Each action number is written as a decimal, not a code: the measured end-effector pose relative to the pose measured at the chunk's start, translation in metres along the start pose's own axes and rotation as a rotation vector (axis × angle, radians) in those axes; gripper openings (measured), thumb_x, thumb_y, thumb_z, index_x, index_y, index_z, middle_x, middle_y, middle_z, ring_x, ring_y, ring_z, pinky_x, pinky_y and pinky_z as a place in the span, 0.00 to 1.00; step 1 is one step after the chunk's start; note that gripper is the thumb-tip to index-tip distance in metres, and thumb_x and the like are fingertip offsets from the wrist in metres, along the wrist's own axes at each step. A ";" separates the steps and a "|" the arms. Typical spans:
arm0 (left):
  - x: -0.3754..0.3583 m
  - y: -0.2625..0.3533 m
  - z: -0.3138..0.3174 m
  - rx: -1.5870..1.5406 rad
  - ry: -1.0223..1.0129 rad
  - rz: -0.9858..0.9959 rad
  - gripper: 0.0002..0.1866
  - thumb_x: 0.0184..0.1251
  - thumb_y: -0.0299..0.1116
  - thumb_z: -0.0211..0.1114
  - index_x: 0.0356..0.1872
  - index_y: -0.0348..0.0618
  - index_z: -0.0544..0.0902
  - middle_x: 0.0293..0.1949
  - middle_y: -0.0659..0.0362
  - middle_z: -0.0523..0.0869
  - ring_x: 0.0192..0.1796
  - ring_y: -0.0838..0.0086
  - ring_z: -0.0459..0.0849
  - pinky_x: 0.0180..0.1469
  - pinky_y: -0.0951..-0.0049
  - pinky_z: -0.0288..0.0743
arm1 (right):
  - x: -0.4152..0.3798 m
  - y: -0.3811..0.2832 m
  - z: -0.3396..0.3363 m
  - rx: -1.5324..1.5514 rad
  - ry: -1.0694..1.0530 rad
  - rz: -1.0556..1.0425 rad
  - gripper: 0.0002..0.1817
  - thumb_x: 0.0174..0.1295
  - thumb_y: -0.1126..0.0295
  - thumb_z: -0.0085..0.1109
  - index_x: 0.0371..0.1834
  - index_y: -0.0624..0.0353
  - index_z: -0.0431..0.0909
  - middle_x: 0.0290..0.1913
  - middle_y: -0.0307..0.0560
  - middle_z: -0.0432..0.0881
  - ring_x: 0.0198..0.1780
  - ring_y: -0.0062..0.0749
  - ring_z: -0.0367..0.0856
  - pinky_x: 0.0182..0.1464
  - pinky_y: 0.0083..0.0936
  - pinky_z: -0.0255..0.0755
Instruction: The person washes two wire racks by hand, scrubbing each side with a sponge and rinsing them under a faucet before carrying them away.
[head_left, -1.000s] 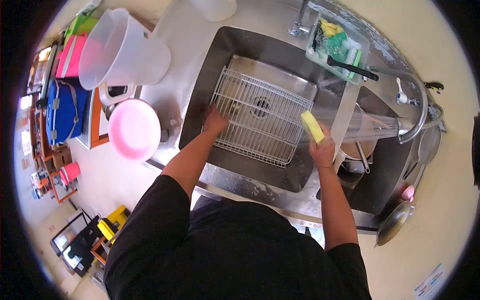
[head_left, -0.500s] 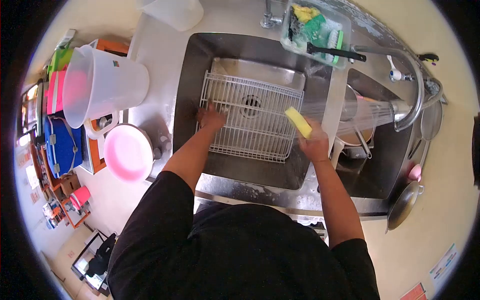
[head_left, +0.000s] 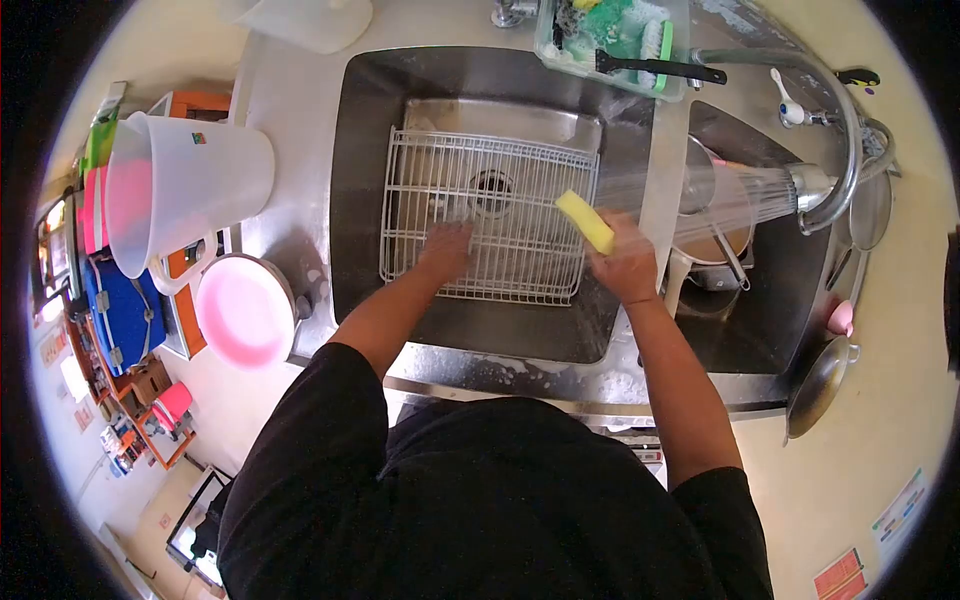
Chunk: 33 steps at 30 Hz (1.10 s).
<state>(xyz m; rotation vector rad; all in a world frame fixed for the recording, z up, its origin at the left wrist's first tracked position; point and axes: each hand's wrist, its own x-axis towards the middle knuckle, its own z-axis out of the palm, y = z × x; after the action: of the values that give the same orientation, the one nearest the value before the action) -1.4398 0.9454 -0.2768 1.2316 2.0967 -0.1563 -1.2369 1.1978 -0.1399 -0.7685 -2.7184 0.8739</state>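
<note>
A white wire rack point(head_left: 520, 265) lies in the left basin of a steel sink point(head_left: 470, 335), over the drain. My left hand point(head_left: 446, 250) is on the rack's front left part, its fingers spread, with nothing in it. In my right hand point(head_left: 626, 262) is a yellow sponge point(head_left: 585, 222), held above the rack's right edge. Water sprays leftward from the faucet head point(head_left: 813, 188) past the sponge and over the rack.
Pans point(head_left: 712, 240) sit in the right basin. A tub point(head_left: 610, 70) of scrubbers with a black-handled brush point(head_left: 660, 68) stands behind. To the left are a clear plastic jug point(head_left: 205, 185) and a pink bowl point(head_left: 245, 310). A wok point(head_left: 822, 390) hangs at right.
My left hand has moved from the rack's left edge inward and toward its front. My right hand still holds the sponge, now tilted differently. The whole view has shifted slightly.
</note>
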 end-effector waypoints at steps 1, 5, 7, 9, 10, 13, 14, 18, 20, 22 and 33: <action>0.001 -0.002 0.005 0.028 0.034 0.024 0.38 0.58 0.44 0.69 0.68 0.42 0.66 0.63 0.47 0.76 0.67 0.53 0.72 0.70 0.51 0.59 | -0.001 -0.001 0.000 -0.020 -0.027 0.025 0.17 0.56 0.67 0.68 0.48 0.59 0.78 0.42 0.51 0.83 0.39 0.51 0.83 0.41 0.38 0.78; -0.016 0.012 -0.014 0.028 0.077 0.042 0.33 0.59 0.44 0.68 0.63 0.40 0.70 0.58 0.46 0.80 0.64 0.54 0.75 0.69 0.53 0.60 | -0.004 0.006 0.008 -0.156 -0.049 0.005 0.19 0.55 0.66 0.68 0.49 0.58 0.78 0.42 0.51 0.83 0.39 0.50 0.83 0.41 0.39 0.78; -0.021 0.016 -0.017 0.004 0.158 0.094 0.27 0.59 0.42 0.67 0.57 0.39 0.75 0.54 0.46 0.81 0.62 0.55 0.76 0.68 0.54 0.62 | -0.002 -0.001 0.002 -0.114 -0.054 0.024 0.19 0.55 0.67 0.68 0.49 0.57 0.78 0.42 0.50 0.83 0.39 0.50 0.83 0.41 0.39 0.78; -0.017 0.011 0.003 0.012 0.351 0.231 0.20 0.59 0.40 0.66 0.49 0.39 0.79 0.51 0.46 0.82 0.60 0.56 0.78 0.65 0.55 0.66 | 0.001 -0.007 -0.002 -0.069 -0.042 0.036 0.19 0.55 0.66 0.68 0.50 0.57 0.77 0.41 0.51 0.83 0.39 0.50 0.83 0.41 0.39 0.78; -0.021 0.023 -0.020 0.056 0.247 0.206 0.19 0.59 0.39 0.65 0.48 0.38 0.79 0.50 0.47 0.82 0.59 0.57 0.78 0.64 0.56 0.68 | 0.002 -0.007 -0.002 -0.046 -0.029 0.040 0.19 0.55 0.66 0.67 0.50 0.56 0.77 0.40 0.51 0.83 0.38 0.51 0.83 0.40 0.40 0.78; -0.040 0.066 -0.072 0.121 0.035 0.134 0.17 0.60 0.36 0.64 0.45 0.36 0.80 0.49 0.47 0.83 0.56 0.57 0.79 0.59 0.58 0.73 | -0.001 -0.004 0.000 -0.075 -0.094 0.074 0.21 0.55 0.64 0.67 0.52 0.55 0.76 0.36 0.54 0.83 0.36 0.53 0.83 0.39 0.41 0.77; -0.046 0.074 -0.080 0.102 0.036 0.114 0.17 0.60 0.36 0.64 0.45 0.35 0.81 0.48 0.47 0.83 0.56 0.57 0.79 0.58 0.59 0.74 | -0.002 -0.002 0.001 -0.105 -0.131 0.090 0.22 0.55 0.63 0.67 0.53 0.55 0.76 0.34 0.54 0.83 0.35 0.53 0.83 0.39 0.42 0.77; -0.052 0.106 -0.095 0.180 -0.071 0.063 0.17 0.61 0.36 0.64 0.47 0.35 0.83 0.48 0.47 0.83 0.56 0.56 0.79 0.58 0.59 0.73 | -0.002 -0.003 -0.002 -0.135 -0.138 0.072 0.25 0.55 0.62 0.66 0.57 0.53 0.74 0.32 0.56 0.83 0.34 0.56 0.83 0.39 0.44 0.77; -0.057 0.118 -0.101 0.297 -0.161 0.147 0.17 0.63 0.38 0.63 0.47 0.37 0.84 0.49 0.47 0.83 0.56 0.57 0.78 0.59 0.56 0.72 | 0.001 -0.014 -0.006 -0.125 -0.166 0.140 0.26 0.55 0.64 0.67 0.58 0.53 0.74 0.36 0.57 0.84 0.38 0.56 0.84 0.41 0.44 0.78; -0.062 0.134 -0.116 0.368 -0.233 0.171 0.18 0.65 0.40 0.61 0.50 0.38 0.84 0.51 0.47 0.83 0.58 0.57 0.77 0.61 0.54 0.70 | 0.010 -0.043 -0.001 0.143 0.082 0.196 0.26 0.54 0.69 0.66 0.58 0.54 0.73 0.43 0.58 0.84 0.45 0.55 0.84 0.47 0.43 0.78; -0.037 0.147 -0.032 0.334 0.256 0.207 0.23 0.69 0.38 0.56 0.63 0.40 0.77 0.66 0.48 0.75 0.67 0.53 0.73 0.67 0.48 0.61 | 0.072 -0.146 0.022 0.520 -0.049 -0.348 0.28 0.48 0.86 0.59 0.56 0.54 0.76 0.69 0.53 0.71 0.68 0.49 0.71 0.67 0.35 0.68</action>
<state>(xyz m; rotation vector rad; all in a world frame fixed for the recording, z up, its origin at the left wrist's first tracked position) -1.3258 1.0119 -0.1965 1.7387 2.2008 -0.2768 -1.3661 1.1243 -0.0707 -0.1658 -2.3766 1.4234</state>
